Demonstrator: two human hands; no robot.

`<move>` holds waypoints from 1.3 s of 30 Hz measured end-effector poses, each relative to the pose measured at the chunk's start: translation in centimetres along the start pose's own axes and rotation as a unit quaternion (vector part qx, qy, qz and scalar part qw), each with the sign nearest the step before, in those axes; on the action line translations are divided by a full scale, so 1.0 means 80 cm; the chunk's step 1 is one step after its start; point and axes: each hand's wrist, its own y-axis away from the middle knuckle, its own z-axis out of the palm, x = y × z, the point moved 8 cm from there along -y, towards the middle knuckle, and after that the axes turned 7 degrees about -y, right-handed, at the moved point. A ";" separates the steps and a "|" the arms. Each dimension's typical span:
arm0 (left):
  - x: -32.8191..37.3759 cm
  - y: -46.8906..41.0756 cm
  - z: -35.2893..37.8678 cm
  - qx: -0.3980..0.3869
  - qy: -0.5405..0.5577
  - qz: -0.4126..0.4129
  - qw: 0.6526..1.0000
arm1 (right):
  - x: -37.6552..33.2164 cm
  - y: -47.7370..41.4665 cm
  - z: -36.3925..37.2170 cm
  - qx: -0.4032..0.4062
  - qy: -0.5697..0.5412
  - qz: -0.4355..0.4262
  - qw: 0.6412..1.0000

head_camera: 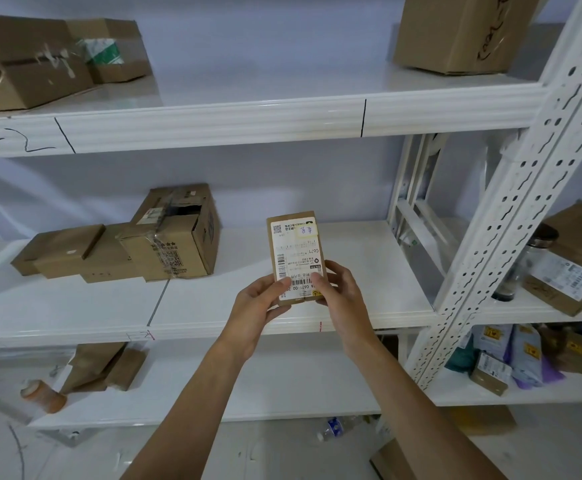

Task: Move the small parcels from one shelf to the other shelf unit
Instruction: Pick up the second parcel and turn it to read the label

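Note:
A small flat brown parcel (296, 244) with a white shipping label stands upright in front of the middle shelf (213, 317). My left hand (260, 303) grips its lower left corner and my right hand (334, 289) grips its lower right edge. The label faces me upside down. Both forearms reach up from the bottom of the view. The parcel is held in the air above the shelf's front edge, over a bare stretch of board.
Several cardboard boxes (165, 237) lie at the left of the middle shelf. More boxes sit on the top shelf (23, 60) (456, 32). A white perforated upright (511, 209) divides off the right unit, which holds a labelled parcel (566, 271), a bottle and several bagged packets (525, 355).

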 end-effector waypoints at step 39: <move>0.013 -0.012 -0.048 0.011 -0.092 -0.017 0.996 | 0.013 -0.016 -0.019 0.023 -0.117 0.055 0.991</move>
